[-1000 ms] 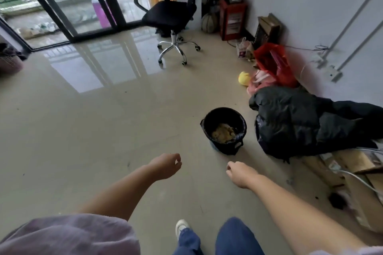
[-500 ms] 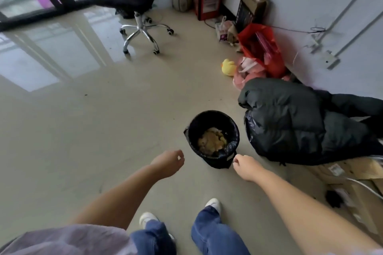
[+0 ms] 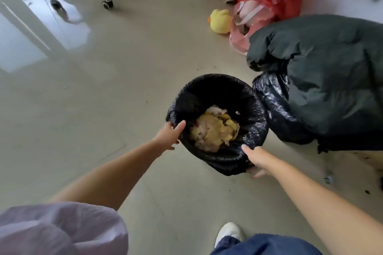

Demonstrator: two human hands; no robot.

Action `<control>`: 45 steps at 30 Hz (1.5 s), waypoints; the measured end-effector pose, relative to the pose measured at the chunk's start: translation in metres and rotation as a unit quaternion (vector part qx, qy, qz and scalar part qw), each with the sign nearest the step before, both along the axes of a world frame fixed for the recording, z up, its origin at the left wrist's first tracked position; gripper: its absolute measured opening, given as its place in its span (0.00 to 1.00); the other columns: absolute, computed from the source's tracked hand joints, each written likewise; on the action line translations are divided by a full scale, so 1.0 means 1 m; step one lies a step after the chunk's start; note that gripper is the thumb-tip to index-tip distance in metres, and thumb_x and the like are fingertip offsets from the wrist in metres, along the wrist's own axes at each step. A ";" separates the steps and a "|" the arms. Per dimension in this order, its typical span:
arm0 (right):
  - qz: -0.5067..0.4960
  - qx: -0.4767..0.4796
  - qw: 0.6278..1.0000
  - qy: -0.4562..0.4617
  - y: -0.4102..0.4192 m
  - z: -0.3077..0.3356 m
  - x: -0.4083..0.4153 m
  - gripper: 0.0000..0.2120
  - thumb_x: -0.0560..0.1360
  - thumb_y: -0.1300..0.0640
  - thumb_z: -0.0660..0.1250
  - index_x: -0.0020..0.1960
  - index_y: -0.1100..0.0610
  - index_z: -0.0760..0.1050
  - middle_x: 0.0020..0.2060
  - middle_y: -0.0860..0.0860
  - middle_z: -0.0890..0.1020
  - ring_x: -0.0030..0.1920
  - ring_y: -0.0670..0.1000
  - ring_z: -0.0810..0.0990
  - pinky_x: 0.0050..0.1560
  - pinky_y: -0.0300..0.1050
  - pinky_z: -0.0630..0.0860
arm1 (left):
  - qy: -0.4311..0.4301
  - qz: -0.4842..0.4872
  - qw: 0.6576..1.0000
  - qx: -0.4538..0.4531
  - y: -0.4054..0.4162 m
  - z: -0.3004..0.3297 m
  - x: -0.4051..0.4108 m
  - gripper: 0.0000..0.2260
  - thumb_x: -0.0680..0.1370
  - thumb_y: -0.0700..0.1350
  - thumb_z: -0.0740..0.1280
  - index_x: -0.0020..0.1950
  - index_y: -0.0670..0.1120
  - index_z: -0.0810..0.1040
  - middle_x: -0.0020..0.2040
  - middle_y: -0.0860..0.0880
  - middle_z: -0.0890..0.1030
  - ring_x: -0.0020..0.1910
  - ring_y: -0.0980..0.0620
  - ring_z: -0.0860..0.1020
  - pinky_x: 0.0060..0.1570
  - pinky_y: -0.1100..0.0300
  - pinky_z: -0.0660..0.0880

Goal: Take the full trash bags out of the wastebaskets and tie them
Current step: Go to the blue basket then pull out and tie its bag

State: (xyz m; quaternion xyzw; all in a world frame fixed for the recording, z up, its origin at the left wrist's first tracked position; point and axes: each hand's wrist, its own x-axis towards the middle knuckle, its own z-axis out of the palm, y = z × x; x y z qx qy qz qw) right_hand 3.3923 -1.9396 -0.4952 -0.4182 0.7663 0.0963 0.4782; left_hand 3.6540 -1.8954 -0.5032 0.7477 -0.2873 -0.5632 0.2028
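With the right hand (image 3: 256, 158) and left hand (image 3: 169, 135) each pinching the folded-over edge of the black plastic trash bag (image 3: 219, 157) lining the wastebasket on the floor, peel both sides inward evenly so the yellowish scraps (image 3: 213, 130) stay inside.

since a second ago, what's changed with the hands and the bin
Both hands reached forward to the black-bag-lined round wastebasket: the left hand now grips its near-left rim, the right hand its near-right rim. The bag is not lifted; the yellowish trash lies inside as before.
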 end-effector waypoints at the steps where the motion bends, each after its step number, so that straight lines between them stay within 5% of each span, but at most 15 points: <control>1: -0.018 -0.067 0.997 0.019 -0.006 -0.016 0.002 0.24 0.80 0.49 0.56 0.66 0.67 0.63 0.59 0.61 0.74 0.56 0.62 0.76 0.48 0.51 0.73 | 0.041 0.019 0.999 -0.008 -0.007 -0.015 0.004 0.24 0.77 0.61 0.59 0.65 0.47 0.67 0.57 0.45 0.78 0.50 0.48 0.80 0.46 0.53 0.79; 5: -0.027 -0.249 0.966 0.057 -0.051 -0.042 0.004 0.20 0.79 0.55 0.55 0.64 0.68 0.64 0.54 0.65 0.73 0.53 0.62 0.73 0.50 0.51 0.68 | 0.174 0.043 0.983 -0.043 -0.025 -0.052 0.014 0.17 0.78 0.53 0.63 0.63 0.46 0.69 0.53 0.45 0.81 0.50 0.47 0.81 0.51 0.49 0.80; 7: -0.010 -0.267 0.963 0.039 -0.075 -0.050 0.014 0.17 0.78 0.53 0.55 0.60 0.64 0.66 0.49 0.62 0.73 0.43 0.59 0.73 0.41 0.48 0.68 | 0.238 0.072 0.967 -0.051 -0.028 -0.054 0.019 0.12 0.78 0.49 0.63 0.57 0.44 0.73 0.49 0.43 0.82 0.48 0.45 0.82 0.51 0.50 0.80; 9: -0.001 -0.263 0.965 -0.001 -0.094 -0.064 0.032 0.14 0.74 0.51 0.57 0.51 0.61 0.66 0.45 0.61 0.73 0.39 0.57 0.72 0.40 0.48 0.73 | 0.269 0.142 0.951 -0.063 -0.032 -0.054 0.033 0.06 0.77 0.45 0.63 0.49 0.43 0.76 0.43 0.43 0.81 0.42 0.47 0.81 0.47 0.52 0.81; 11: -0.007 -0.232 0.970 -0.065 -0.101 -0.073 0.054 0.19 0.68 0.49 0.59 0.49 0.63 0.68 0.49 0.67 0.77 0.43 0.60 0.78 0.46 0.59 0.80 | 0.261 0.230 0.936 -0.056 -0.031 -0.048 0.053 0.05 0.76 0.43 0.63 0.47 0.42 0.74 0.42 0.43 0.78 0.39 0.48 0.80 0.39 0.55 0.80; 15: -0.004 -0.164 0.967 -0.193 -0.085 -0.061 0.126 0.17 0.75 0.58 0.57 0.62 0.65 0.66 0.55 0.61 0.76 0.41 0.60 0.82 0.30 0.51 0.81 | 0.272 0.361 0.891 -0.040 -0.006 -0.041 0.103 0.07 0.76 0.43 0.66 0.48 0.40 0.72 0.41 0.44 0.76 0.38 0.49 0.78 0.28 0.59 0.80; 19: 0.070 -0.205 0.953 -0.210 -0.087 -0.063 0.177 0.28 0.71 0.44 0.57 0.64 0.61 0.66 0.58 0.59 0.76 0.50 0.63 0.81 0.41 0.56 0.82 | 0.357 0.428 0.828 -0.063 0.029 -0.038 0.143 0.15 0.75 0.47 0.70 0.53 0.38 0.73 0.47 0.39 0.80 0.40 0.44 0.83 0.28 0.53 0.81; 22: 0.102 -0.238 0.939 -0.228 -0.086 -0.079 0.186 0.39 0.64 0.29 0.50 0.64 0.53 0.70 0.59 0.53 0.78 0.59 0.58 0.78 0.60 0.58 0.76 | 0.370 0.442 0.813 -0.082 0.044 -0.037 0.153 0.18 0.75 0.49 0.69 0.54 0.37 0.72 0.47 0.39 0.79 0.37 0.43 0.84 0.27 0.53 0.80; 24: 0.084 -0.258 0.933 -0.238 -0.080 -0.085 0.184 0.39 0.64 0.27 0.48 0.62 0.52 0.72 0.58 0.52 0.80 0.58 0.56 0.78 0.62 0.58 0.74 | 0.365 0.463 0.803 -0.086 0.047 -0.036 0.153 0.20 0.75 0.49 0.69 0.58 0.37 0.69 0.48 0.40 0.78 0.42 0.45 0.82 0.29 0.51 0.81; 28: -0.036 -0.270 0.942 -0.196 -0.072 -0.091 0.174 0.22 0.75 0.39 0.53 0.53 0.57 0.69 0.44 0.54 0.77 0.48 0.56 0.74 0.58 0.61 0.75 | 0.357 0.494 0.789 -0.077 0.050 -0.036 0.153 0.18 0.74 0.49 0.70 0.52 0.37 0.69 0.49 0.40 0.78 0.43 0.46 0.80 0.33 0.49 0.81; 30: -0.120 -0.144 0.950 -0.251 -0.060 -0.092 0.175 0.20 0.76 0.38 0.55 0.51 0.56 0.70 0.43 0.54 0.75 0.48 0.56 0.75 0.53 0.62 0.76 | 0.342 0.504 0.788 -0.082 0.051 -0.038 0.152 0.19 0.74 0.52 0.70 0.48 0.38 0.68 0.48 0.42 0.78 0.43 0.48 0.80 0.36 0.51 0.82; 33: -0.174 -0.002 0.905 -0.387 -0.049 -0.095 0.184 0.17 0.78 0.41 0.57 0.47 0.55 0.74 0.43 0.56 0.81 0.40 0.55 0.83 0.40 0.55 0.81 | 0.310 0.532 0.781 -0.103 0.051 -0.043 0.154 0.18 0.76 0.55 0.67 0.50 0.41 0.68 0.46 0.45 0.78 0.42 0.50 0.78 0.48 0.54 0.76; 37: -0.150 -0.061 0.917 -0.365 -0.058 -0.090 0.198 0.07 0.78 0.57 0.59 0.48 0.54 0.76 0.37 0.51 0.81 0.35 0.49 0.79 0.28 0.37 0.76 | 0.337 0.550 0.756 -0.111 0.059 -0.043 0.161 0.16 0.77 0.53 0.66 0.58 0.43 0.73 0.42 0.48 0.79 0.38 0.52 0.79 0.30 0.60 0.78; 40: -0.164 -0.127 0.922 -0.326 -0.064 -0.081 0.192 0.08 0.76 0.61 0.60 0.40 0.55 0.73 0.36 0.50 0.79 0.34 0.49 0.77 0.25 0.36 0.75 | 0.362 0.534 0.753 -0.127 0.059 -0.031 0.158 0.10 0.78 0.47 0.65 0.45 0.40 0.75 0.39 0.47 0.79 0.33 0.52 0.80 0.26 0.62 0.78; 45: -0.302 -0.301 0.836 -0.344 -0.090 -0.043 0.184 0.08 0.74 0.63 0.59 0.38 0.55 0.69 0.43 0.55 0.78 0.40 0.53 0.78 0.36 0.45 0.76 | 0.375 0.545 0.711 -0.238 0.046 -0.008 0.171 0.06 0.78 0.32 0.56 0.45 0.38 0.71 0.40 0.44 0.76 0.39 0.50 0.78 0.28 0.60 0.80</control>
